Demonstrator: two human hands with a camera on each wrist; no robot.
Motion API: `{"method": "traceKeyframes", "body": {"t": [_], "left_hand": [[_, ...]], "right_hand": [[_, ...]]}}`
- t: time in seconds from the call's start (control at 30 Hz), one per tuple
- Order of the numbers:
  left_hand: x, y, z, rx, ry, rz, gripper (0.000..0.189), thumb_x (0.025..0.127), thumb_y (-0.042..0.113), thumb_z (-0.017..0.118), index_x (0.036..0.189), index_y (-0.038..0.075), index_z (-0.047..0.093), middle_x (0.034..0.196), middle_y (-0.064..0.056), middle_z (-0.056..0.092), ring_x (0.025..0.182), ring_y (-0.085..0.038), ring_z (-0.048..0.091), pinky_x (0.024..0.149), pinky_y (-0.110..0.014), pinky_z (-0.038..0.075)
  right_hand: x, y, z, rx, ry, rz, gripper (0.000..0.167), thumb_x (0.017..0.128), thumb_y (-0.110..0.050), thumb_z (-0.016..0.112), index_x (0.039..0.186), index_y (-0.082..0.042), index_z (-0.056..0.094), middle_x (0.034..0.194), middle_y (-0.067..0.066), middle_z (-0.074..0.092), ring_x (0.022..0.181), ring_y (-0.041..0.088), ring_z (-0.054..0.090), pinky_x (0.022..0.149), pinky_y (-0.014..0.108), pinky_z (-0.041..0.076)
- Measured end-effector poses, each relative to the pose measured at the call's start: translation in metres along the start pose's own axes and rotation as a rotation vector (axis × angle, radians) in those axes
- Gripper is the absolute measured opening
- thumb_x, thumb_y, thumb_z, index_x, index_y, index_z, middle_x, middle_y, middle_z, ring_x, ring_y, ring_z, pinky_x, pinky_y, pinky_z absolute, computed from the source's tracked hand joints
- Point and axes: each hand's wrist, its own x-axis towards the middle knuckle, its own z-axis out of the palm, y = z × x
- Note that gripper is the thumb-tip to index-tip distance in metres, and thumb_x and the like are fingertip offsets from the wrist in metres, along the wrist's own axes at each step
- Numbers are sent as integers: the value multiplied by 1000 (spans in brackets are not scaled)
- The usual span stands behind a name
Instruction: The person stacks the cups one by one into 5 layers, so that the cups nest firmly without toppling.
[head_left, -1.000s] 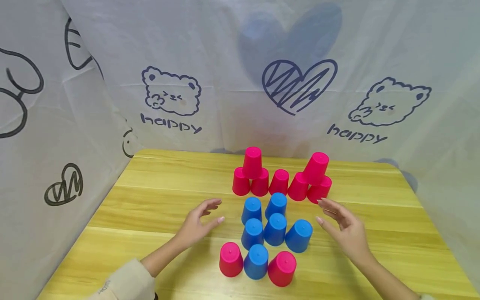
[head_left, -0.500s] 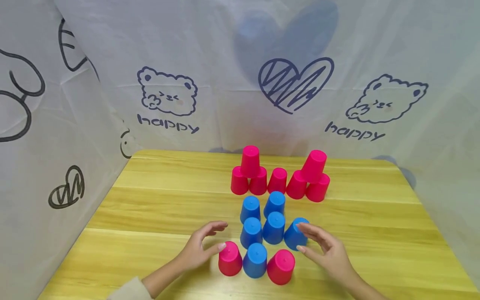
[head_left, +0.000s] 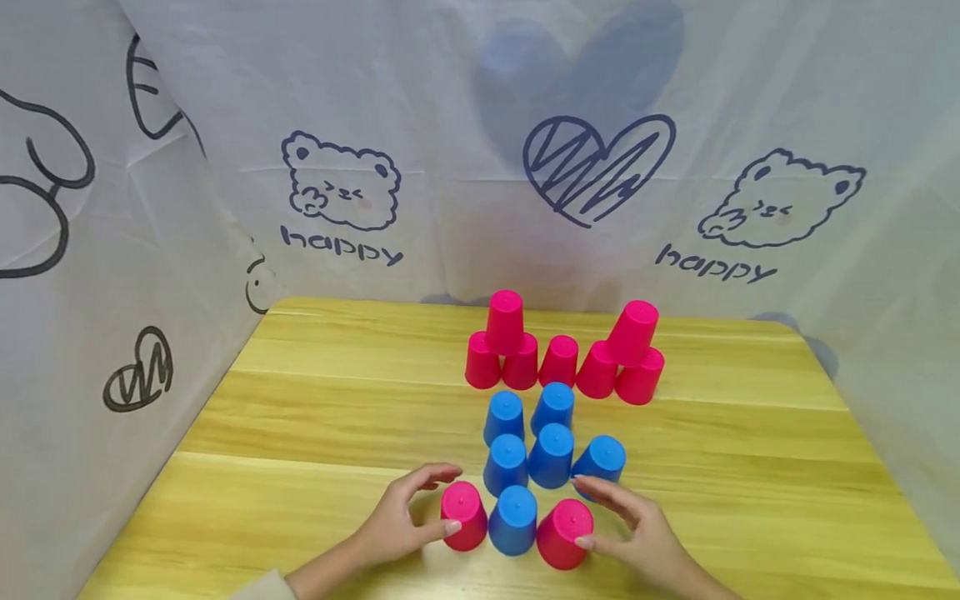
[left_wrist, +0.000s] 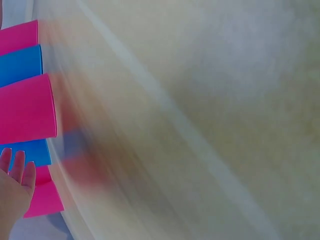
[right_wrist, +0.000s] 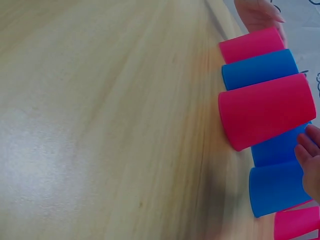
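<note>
Upside-down cups stand on the wooden table. In the front row, a blue cup [head_left: 512,527] is between a left pink cup [head_left: 461,521] and a right pink cup [head_left: 561,537]. My left hand [head_left: 397,518] is around the left pink cup's outer side, thumb in front, fingers behind. My right hand [head_left: 641,532] frames the right pink cup likewise, its thumb overlapping the cup's edge. The left wrist view shows the left hand's fingers [left_wrist: 18,167] extended beside the cups. In the right wrist view, the right fingers [right_wrist: 307,147] look straight, just off the large pink cup [right_wrist: 267,112].
Behind the front row, several blue cups [head_left: 551,457] stand close together. Farther back is a row of pink cups [head_left: 558,362], with one pink cup [head_left: 505,323] stacked at left and another [head_left: 632,333] at right. A printed white cloth [head_left: 465,208] hangs behind the table [head_left: 300,400].
Both hands have come down toward the front row and closer together, from beside the blue cups to the outer sides of the two front pink cups. The cups have not moved.
</note>
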Motion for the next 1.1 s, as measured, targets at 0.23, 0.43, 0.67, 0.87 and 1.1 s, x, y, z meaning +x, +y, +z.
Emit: {"method": "traceKeyframes", "body": {"t": [0.23,0.43,0.67,0.87,1.1], "left_hand": [[-2,1,5,-11,-23,-35,52,79,25,74,121,2,55,116,-7,64,104,-9,57,89,-39,51],[-4,-1,7,-22,-15,-42,50,78,25,74,120,6,55,112,-5,65,101,-8,58,89,-32,51],[-8,-1,9,-34,-22,-78,48,79,29,73,120,12,56,112,-2,65,101,-6,58,89,-32,51],[-8,0,9,-32,-10,-78,48,79,28,74,120,11,56,112,-3,65,100,-7,59,89,-31,51],[-6,3,8,-37,-11,-80,48,79,28,74,119,11,56,112,-4,65,100,-7,59,89,-31,51]], "right_hand": [[-1,4,4,-9,-47,95,55,82,-21,70,131,-6,50,131,15,55,118,28,52,94,46,48],[0,8,6,21,-69,64,55,82,-20,70,130,-2,50,128,18,55,114,6,54,91,22,49],[1,16,10,52,-74,-35,51,81,-13,70,125,5,51,121,22,59,107,-10,52,89,14,46],[1,12,9,106,-90,45,53,82,-17,70,127,4,50,123,22,57,106,-7,53,88,12,45],[0,8,7,124,-90,98,55,82,-18,70,127,4,49,123,22,57,106,-5,54,87,13,46]]}}
